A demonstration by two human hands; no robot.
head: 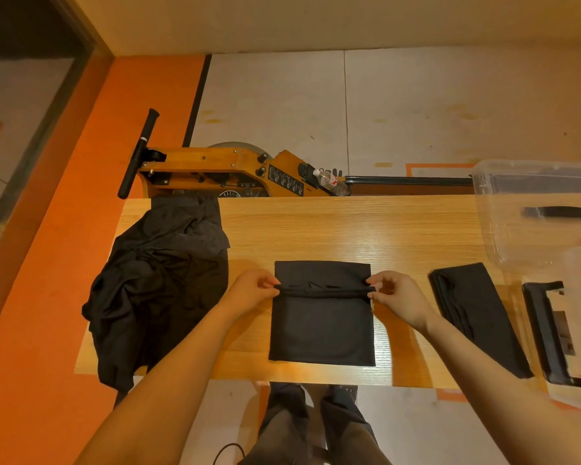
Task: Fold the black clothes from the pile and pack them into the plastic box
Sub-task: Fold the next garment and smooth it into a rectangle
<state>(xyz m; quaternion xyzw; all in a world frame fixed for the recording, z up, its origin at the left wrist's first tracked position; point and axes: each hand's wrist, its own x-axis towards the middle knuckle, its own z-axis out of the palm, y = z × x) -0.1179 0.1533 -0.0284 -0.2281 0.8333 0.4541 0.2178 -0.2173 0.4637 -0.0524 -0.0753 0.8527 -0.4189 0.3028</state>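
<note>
Black garment [321, 325] lies part-folded at the wooden table's [366, 226] near edge, its raised fold running left to right — left hand [254, 292] and right hand [394, 297] each pinch one end — with the clear plastic box [530, 209] far right.

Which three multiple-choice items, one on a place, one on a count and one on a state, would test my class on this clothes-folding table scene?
1. Where does the crumpled pile of black clothes lie on the light wooden table?
A. left end
B. right end
C. inside the box

2. How many hands hold the flat black garment in the middle?
A. none
B. one
C. two

3. What state is the clear plastic box in?
A. lidded
B. open-topped
C. overturned

Answers: 1 A, the pile drapes over the left end. 2 C, left hand and right hand each pinch its folded edge. 3 B, its rim is uncovered.
</note>
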